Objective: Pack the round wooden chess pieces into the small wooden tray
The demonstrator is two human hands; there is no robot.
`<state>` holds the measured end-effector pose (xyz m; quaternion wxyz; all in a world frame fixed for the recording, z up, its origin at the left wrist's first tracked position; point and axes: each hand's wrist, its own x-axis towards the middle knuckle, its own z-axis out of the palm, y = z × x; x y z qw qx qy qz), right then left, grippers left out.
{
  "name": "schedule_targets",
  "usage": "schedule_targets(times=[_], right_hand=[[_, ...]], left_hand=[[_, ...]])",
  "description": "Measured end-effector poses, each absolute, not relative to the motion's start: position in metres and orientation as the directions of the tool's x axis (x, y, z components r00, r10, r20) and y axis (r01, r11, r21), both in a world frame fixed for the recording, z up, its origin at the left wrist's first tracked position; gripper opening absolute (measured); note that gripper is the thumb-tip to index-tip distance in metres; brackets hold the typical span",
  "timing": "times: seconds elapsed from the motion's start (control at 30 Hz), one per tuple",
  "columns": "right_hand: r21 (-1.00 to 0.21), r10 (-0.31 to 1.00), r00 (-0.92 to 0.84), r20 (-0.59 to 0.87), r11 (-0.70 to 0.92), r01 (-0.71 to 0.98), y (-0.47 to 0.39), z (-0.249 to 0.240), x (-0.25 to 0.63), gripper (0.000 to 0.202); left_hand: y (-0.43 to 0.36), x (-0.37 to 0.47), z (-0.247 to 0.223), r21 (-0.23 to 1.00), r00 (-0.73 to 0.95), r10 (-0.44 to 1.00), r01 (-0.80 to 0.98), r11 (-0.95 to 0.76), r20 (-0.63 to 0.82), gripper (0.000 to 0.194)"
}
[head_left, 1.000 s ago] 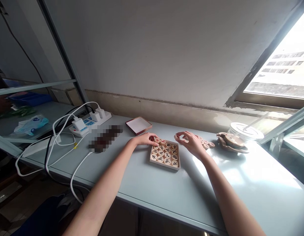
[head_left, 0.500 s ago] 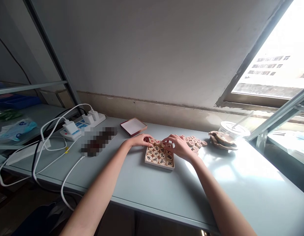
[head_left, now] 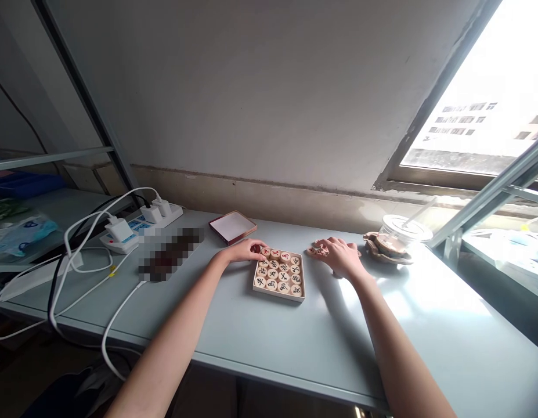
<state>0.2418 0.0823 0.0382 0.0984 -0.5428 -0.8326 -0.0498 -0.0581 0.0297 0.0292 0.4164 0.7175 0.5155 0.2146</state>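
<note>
A shallow square box (head_left: 279, 295) stands on the grey table, holding rows of round wooden pieces with black characters and a few with red ones on top at the back. My left hand (head_left: 245, 250) is at the box's back left corner, its fingers curled against the corner and a red-marked piece. Over the loose wooden pieces (head_left: 318, 250) to the right of the box is my right hand (head_left: 339, 255), palm down with fingers bent. It covers most of these pieces, and its fingertips are partly hidden.
Behind the box lies an open lid (head_left: 233, 226). A clear plastic cup (head_left: 405, 229) and a brown carved dish (head_left: 388, 249) stand at the right. Power strips (head_left: 140, 223) with white cables and a blurred dark object (head_left: 170, 255) occupy the left.
My right hand has left the box and moved right to the loose pieces. My left hand stays at the box corner. The view has shifted slightly.
</note>
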Motion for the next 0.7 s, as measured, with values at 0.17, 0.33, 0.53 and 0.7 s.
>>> schedule_targets(times=[0.17,0.33,0.53,0.7], right_hand=[[-0.013,0.849,-0.469,0.243,0.487,0.874,0.079,0.035,0.236,0.026],[-0.208,0.833,-0.483,0.27,0.54,0.816,0.071,0.048,0.228,0.027],[-0.304,0.758,-0.626,0.182,0.649,0.698,0.061,0.061,0.222,0.028],[-0.289,0.769,-0.622,0.148,0.635,0.717,0.056,0.059,0.216,0.027]], left_hand=[[0.029,-0.057,0.03,0.819,0.38,0.918,0.559,-0.13,-0.113,0.044],[0.028,-0.057,0.031,0.82,0.377,0.919,0.559,-0.126,-0.116,0.045],[0.027,-0.056,0.033,0.823,0.374,0.919,0.557,-0.113,-0.127,0.047],[0.026,-0.055,0.034,0.82,0.366,0.922,0.561,-0.114,-0.122,0.046]])
